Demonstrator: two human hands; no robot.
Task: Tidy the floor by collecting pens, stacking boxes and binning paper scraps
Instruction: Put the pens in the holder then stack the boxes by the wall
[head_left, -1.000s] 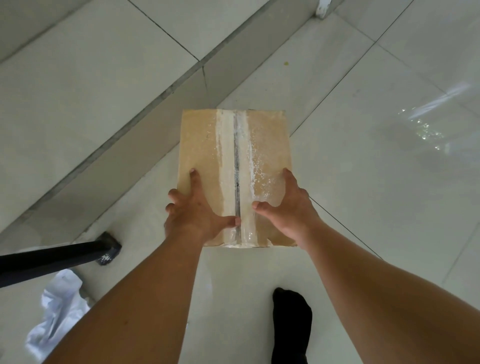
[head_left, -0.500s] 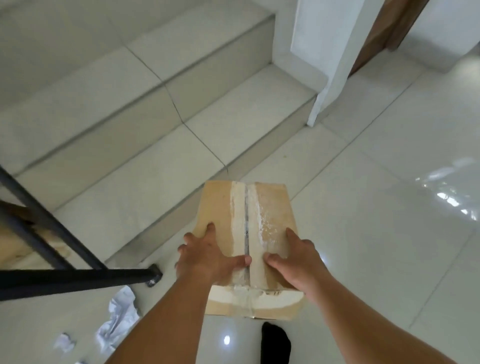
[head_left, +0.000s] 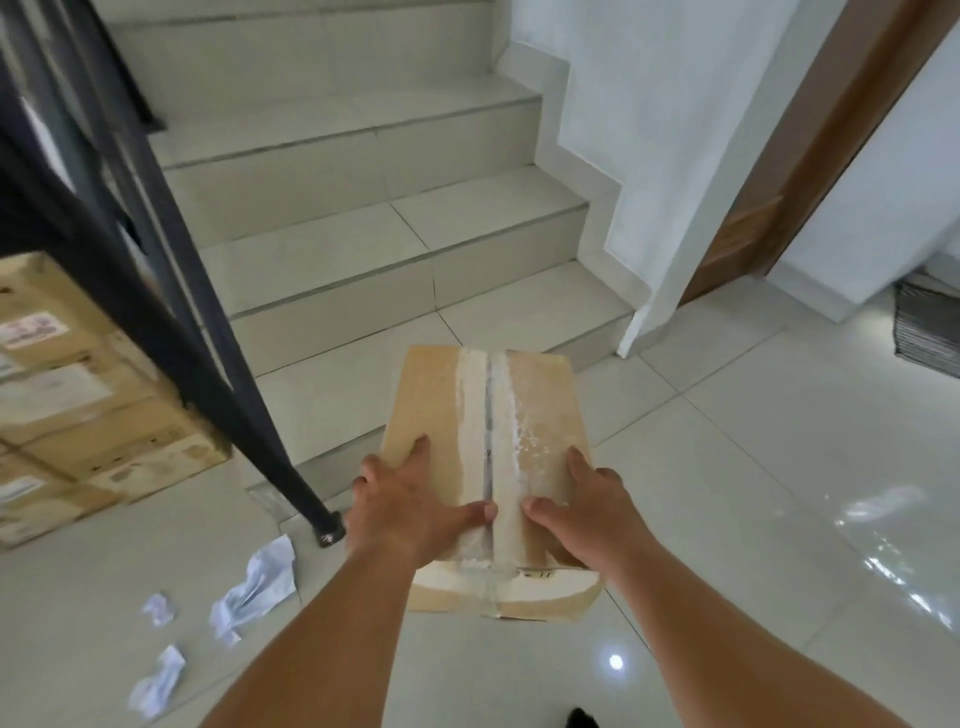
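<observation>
A brown cardboard box (head_left: 540, 410) with a torn white tape strip down its middle is held in the air in front of me. My left hand (head_left: 405, 504) grips its near left side and my right hand (head_left: 587, 509) grips its near right side, thumbs on top by the tape. Crumpled white paper scraps (head_left: 260, 582) lie on the tiled floor at lower left, with smaller scraps (head_left: 158, 680) nearer me. A stack of cardboard boxes (head_left: 78, 410) stands at the left behind a railing. No pens are visible.
Tiled stairs (head_left: 363, 208) rise straight ahead. A black metal railing (head_left: 171, 312) slants down to a foot (head_left: 327, 530) on the floor left of the held box. A white wall corner (head_left: 670, 208), a wooden door frame (head_left: 810, 156) and a grey mat (head_left: 930, 327) are on the right.
The view has tilted up from the floor to the stairs, and the box has been lifted with both hands still gripping it. The stacked boxes and more scraps have come into sight.
</observation>
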